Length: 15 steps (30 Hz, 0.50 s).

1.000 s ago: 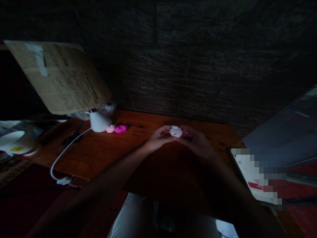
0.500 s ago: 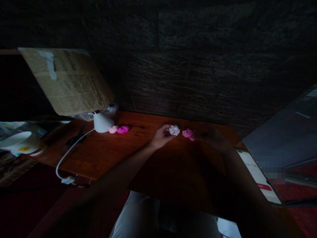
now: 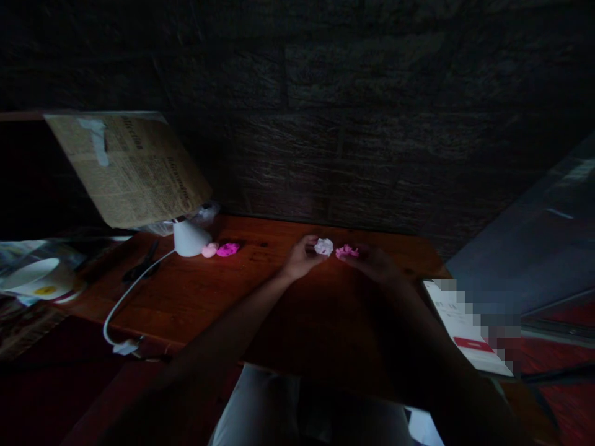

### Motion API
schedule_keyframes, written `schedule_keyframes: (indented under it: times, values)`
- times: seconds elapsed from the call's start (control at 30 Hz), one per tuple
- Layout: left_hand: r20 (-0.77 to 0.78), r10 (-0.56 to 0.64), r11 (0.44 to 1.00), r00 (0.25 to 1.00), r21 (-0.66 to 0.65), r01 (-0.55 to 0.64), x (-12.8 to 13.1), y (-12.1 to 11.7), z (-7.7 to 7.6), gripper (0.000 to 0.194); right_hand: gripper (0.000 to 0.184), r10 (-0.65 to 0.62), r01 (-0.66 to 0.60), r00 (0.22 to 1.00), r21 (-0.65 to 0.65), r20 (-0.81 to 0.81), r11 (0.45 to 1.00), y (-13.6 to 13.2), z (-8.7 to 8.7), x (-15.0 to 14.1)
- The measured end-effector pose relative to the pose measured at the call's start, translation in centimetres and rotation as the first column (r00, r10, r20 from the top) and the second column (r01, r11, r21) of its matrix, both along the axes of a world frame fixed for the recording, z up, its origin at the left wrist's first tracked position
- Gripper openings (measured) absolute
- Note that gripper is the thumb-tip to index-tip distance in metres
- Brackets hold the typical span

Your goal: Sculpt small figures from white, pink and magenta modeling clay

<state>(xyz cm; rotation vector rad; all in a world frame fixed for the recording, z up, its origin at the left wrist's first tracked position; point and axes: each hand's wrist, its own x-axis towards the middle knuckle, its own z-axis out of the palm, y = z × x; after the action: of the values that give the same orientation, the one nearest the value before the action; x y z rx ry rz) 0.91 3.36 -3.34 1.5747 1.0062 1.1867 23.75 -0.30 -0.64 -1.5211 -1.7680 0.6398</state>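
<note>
Right of the lamp (image 3: 190, 240), the left hand (image 3: 300, 257) holds the white lump (image 3: 324, 248) at its fingertips, the grip narrowed around one side, probably to leave the crumpled folds uncrushed. Farther right of the lamp, the right hand (image 3: 374, 262) has its grip pinched on the pink lump (image 3: 347, 251); its darker fingers are hard to make out. A small gap parts these two lumps, so neither presses the other. The pale lump (image 3: 210, 249) and magenta lump (image 3: 228, 249) sit together on the desk (image 3: 274, 228) just right of the lamp's base, likely set there to free both hands. The phone (image 3: 460, 322) lies well right of the lamp, perhaps for easy viewing.
</note>
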Motion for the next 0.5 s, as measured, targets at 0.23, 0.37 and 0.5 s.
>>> schedule_keyframes:
  times: [0.23,0.37,0.5]
  values:
    - [-0.065,-0.011,0.998,0.998,0.065,0.015,-0.3,-0.5,-0.5,0.052,0.049,0.063,-0.061,0.993,0.022,-0.099,0.998,0.7,-1.2,-0.2]
    - [-0.087,-0.032,0.996,0.996,0.077,0.039,-0.5,-0.7,-0.4,0.048,0.056,0.142,-0.14,0.955,0.024,-0.261,0.99,0.5,-1.1,0.1]
    - [-0.05,-0.073,0.997,0.996,0.009,0.074,-0.6,-0.5,-0.4,0.044,0.047,0.164,-0.16,0.963,0.036,-0.211,0.986,0.2,-0.6,0.0]
